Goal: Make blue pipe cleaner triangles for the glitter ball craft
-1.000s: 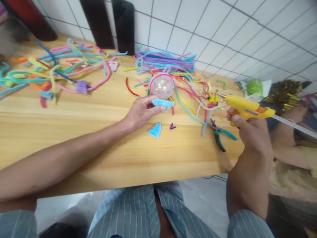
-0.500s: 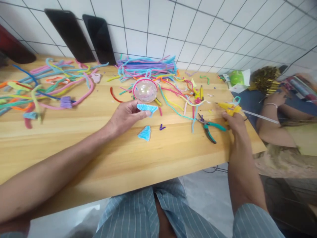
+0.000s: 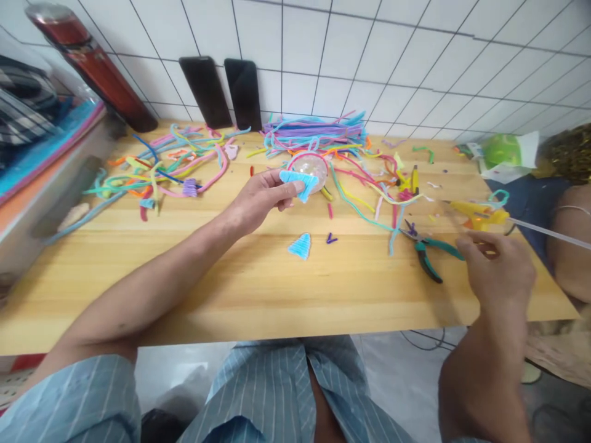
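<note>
My left hand (image 3: 265, 200) is closed, pinching a light blue trapezoid piece of pipe cleaner (image 3: 299, 180) between thumb and fingers. Just behind it is a clear round ball (image 3: 314, 167) with a pink rim. A second blue pipe-cleaner piece (image 3: 301, 246) lies flat on the wood, beside a small bent purple bit (image 3: 331, 238). My right hand (image 3: 501, 264) is curled shut at the table's right side; what it holds, if anything, is blurred. Beyond its fingers lies a yellow glue gun (image 3: 480, 215) with a long glue stick. Teal-handled pliers (image 3: 429, 252) rest left of the hand.
Loose pipe cleaners (image 3: 170, 163) spread at the left, and a bundle (image 3: 314, 132) lies by the tiled wall. Two black phones (image 3: 206, 92) and a red flask (image 3: 92, 67) stand at the back. Another person's arm (image 3: 572, 234) is at the far right.
My right hand has come off the glue gun and drawn back towards me. My left hand has raised the blue piece slightly, partly covering the ball. The view has shifted left.
</note>
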Tool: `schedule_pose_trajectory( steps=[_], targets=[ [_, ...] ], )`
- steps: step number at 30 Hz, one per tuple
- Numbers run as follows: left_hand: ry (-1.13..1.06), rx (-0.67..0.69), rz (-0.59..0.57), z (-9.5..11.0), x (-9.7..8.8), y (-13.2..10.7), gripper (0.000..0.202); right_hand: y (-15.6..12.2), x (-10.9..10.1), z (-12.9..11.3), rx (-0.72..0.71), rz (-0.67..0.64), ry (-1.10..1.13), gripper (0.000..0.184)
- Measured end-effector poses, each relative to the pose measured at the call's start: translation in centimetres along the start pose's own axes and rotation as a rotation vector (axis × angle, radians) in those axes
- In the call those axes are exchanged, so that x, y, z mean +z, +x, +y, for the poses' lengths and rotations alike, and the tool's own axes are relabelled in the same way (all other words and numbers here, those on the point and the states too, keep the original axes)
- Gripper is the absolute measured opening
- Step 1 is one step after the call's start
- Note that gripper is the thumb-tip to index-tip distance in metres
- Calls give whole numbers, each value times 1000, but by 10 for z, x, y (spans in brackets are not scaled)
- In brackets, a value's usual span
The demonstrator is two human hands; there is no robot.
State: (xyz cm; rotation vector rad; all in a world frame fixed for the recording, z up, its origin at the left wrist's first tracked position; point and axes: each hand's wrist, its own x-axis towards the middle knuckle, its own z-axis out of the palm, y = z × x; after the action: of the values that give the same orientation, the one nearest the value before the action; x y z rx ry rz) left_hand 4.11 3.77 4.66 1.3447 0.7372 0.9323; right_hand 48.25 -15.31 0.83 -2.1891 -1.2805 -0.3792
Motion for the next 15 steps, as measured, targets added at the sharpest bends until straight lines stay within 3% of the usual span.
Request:
schedule_pose_trajectory(
  steps=[3,9,12,15],
  targets=[
    [77,13,-35,11,-4,2,36,7,-12,-55,-11,-78,225,24],
    [323,67,-179,41,-2,13,15,39,-36,-179,-315,-201,458,18],
    [438,116,-220,53,2,24,7,53,-31,-232,-467,-290,565,16],
    [501,154,-228,62,5,34,8,62,-17,-263,-567,-388,608,16]
  ],
)
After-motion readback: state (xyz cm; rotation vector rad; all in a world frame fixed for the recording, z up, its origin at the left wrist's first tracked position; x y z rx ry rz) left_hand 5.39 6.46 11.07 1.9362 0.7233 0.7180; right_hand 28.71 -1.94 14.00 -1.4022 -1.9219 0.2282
